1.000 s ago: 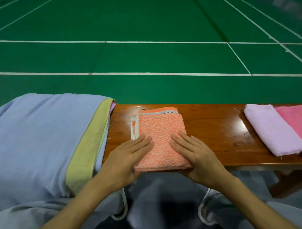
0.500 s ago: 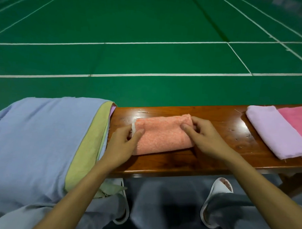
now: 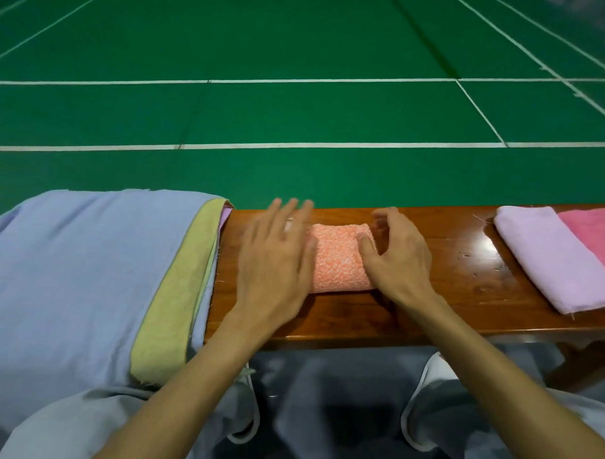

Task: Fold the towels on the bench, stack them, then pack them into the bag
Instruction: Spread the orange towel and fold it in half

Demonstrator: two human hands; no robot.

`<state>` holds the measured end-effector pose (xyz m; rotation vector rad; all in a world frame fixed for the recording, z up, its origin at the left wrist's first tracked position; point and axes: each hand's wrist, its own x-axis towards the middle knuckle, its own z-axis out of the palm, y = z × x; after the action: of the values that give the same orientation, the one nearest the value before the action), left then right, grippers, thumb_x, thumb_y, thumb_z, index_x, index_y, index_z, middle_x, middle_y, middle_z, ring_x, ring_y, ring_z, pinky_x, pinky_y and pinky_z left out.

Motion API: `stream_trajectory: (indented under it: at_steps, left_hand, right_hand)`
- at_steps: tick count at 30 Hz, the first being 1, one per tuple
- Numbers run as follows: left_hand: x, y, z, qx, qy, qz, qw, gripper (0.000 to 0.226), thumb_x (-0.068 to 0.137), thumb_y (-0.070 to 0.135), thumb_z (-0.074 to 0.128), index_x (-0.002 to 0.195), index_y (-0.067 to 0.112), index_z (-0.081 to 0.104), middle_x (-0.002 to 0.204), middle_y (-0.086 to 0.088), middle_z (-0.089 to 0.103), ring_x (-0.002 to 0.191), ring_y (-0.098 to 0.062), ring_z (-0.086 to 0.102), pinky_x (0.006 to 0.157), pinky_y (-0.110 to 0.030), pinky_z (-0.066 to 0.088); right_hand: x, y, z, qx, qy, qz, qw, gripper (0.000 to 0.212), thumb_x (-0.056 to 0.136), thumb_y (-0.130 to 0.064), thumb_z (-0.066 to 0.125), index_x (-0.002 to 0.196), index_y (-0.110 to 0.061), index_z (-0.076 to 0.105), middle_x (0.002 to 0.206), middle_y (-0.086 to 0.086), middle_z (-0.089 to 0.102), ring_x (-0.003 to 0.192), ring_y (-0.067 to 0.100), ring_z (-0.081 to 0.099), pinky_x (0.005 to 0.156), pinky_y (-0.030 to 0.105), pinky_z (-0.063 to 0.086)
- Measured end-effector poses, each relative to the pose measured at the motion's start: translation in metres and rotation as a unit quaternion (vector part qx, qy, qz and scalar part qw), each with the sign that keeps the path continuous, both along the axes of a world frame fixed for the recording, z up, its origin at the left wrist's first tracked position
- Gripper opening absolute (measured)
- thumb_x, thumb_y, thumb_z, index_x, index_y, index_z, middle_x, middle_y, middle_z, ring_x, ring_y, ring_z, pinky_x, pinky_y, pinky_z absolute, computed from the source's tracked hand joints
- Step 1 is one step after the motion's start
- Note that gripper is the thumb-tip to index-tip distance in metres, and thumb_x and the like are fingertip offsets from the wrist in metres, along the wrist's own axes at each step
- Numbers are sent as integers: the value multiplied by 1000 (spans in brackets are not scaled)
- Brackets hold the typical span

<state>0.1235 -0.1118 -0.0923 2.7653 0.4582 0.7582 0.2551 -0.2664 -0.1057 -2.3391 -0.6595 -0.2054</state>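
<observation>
Here, two hands' fingers spread, left hand (image 3: 276,259), right hand (image 3: 396,263), flanking one orange towel (image 3: 339,261).

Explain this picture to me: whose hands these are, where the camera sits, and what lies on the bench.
No machine here: a person wears a camera on the head, looking down at their own bare hands. The left hand lies flat and the right hand curls beside a small folded orange towel on a wooden bench. Neither hand grips it. To the right lie a lilac towel and a pink towel. On the left are blue cloth and yellow-green cloth. Beyond is a green court floor.
</observation>
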Motion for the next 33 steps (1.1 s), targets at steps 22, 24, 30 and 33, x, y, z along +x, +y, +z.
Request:
stream_trajectory:
  at_steps: [22,24,30,33]
  left_hand:
    - [-12,30,-40,-62,234,38,970,65,102,50,3,164,34,19,172,-5,13,159,-30,2,126,-51,1]
    - [-12,30,-39,-70,234,38,969,66,102,51,3,164,34,19,172,-6,11,159,-30,0,126,-51,0]
    - [-16,33,-34,-153,151,64,975,74,100,64,16,160,23,31,166,-9,30,154,-32,24,124,-46,19]
    - [-23,36,-22,-151,141,166,964,84,90,82,22,121,14,60,119,-11,63,110,-32,58,94,-47,50]
  right_hand:
    - [-1,-12,-25,-275,47,123,952,66,100,-50,3,164,-35,11,172,-3,8,159,22,1,127,54,4]
    - [-1,-12,-23,-269,52,124,954,66,100,-50,3,163,-36,11,172,-3,8,159,22,0,127,54,3]
    - [4,-16,-12,-196,109,139,965,67,100,-55,16,164,-33,9,171,0,17,157,20,13,126,50,11]
    - [4,-21,7,-30,148,41,988,64,104,-55,41,156,-18,35,145,8,56,132,26,51,111,48,41]
